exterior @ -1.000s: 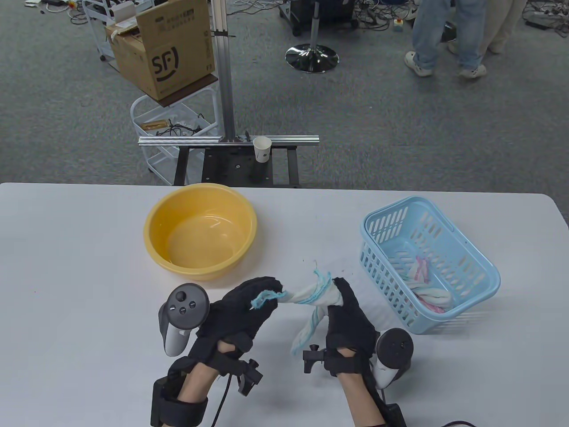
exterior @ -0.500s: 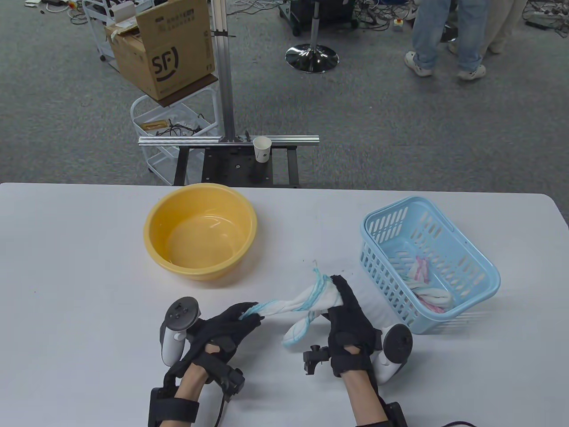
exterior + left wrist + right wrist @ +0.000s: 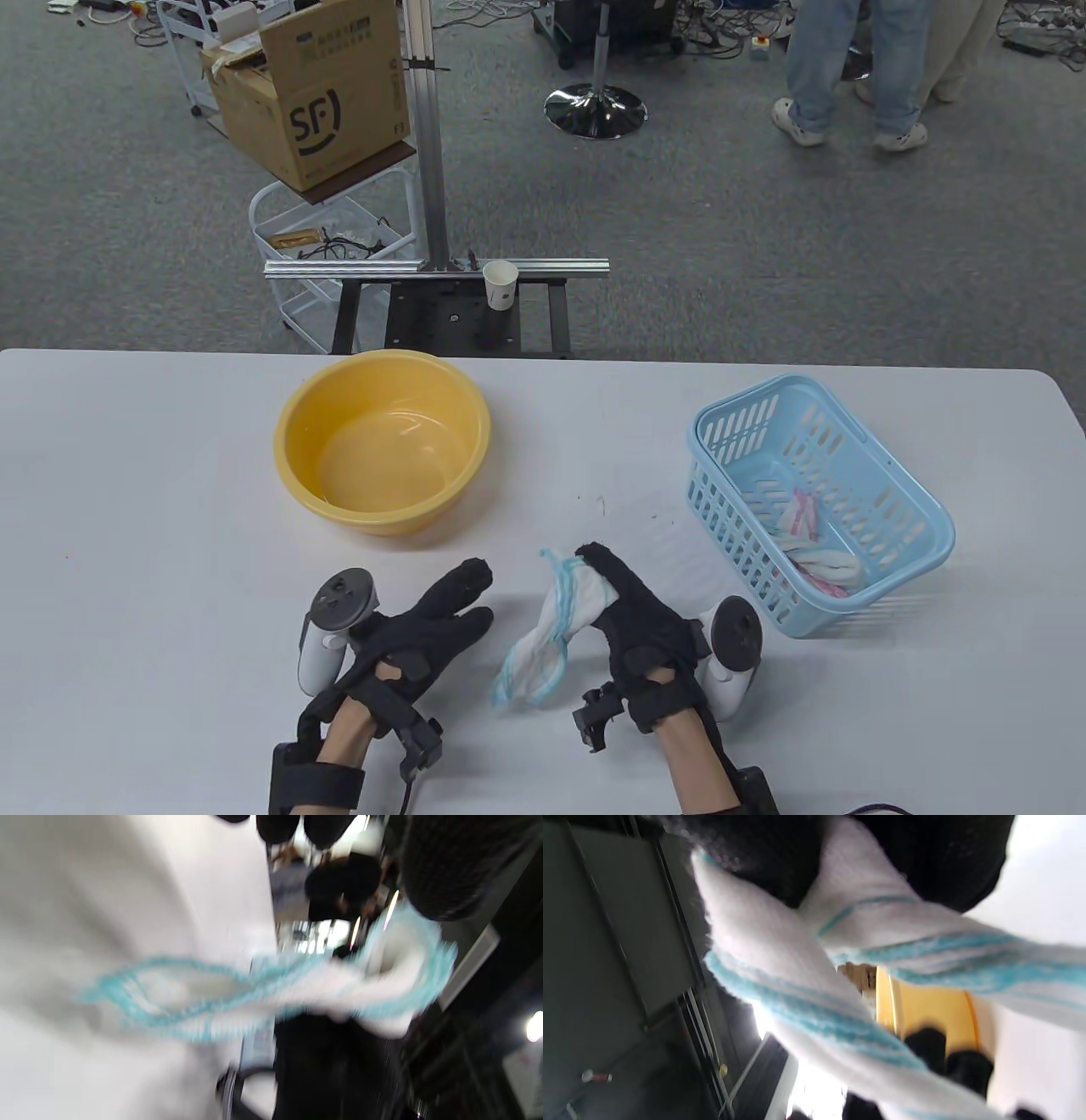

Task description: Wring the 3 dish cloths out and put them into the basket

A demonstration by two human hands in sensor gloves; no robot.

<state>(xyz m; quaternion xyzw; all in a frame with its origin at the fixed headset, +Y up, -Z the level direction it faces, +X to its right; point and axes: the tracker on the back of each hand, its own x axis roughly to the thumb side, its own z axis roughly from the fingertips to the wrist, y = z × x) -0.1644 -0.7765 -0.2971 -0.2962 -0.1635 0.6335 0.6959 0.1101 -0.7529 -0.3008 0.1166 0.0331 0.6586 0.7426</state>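
A white dish cloth with blue edging (image 3: 551, 632) hangs twisted from my right hand (image 3: 612, 586), which grips its upper end just above the table's front middle. Its loose lower end droops toward the table. My left hand (image 3: 458, 598) is beside it to the left, fingers straight and apart from the cloth, holding nothing. In the right wrist view the cloth (image 3: 848, 984) fills the frame under my gloved fingers (image 3: 925, 853). The left wrist view shows it blurred (image 3: 271, 993). The blue basket (image 3: 916, 509) at the right holds wrung cloths (image 3: 814, 543).
A yellow basin (image 3: 297, 424) stands at the table's middle left, behind my left hand. Beyond the far edge are a metal stand with a paper cup (image 3: 501, 284), a cardboard box (image 3: 314, 93) on a cart, and a person's legs (image 3: 848, 68).
My left hand has let go of the cloth's end and opened. The cloth has untwisted and now hangs from my right hand alone, which has moved a little left and toward me.
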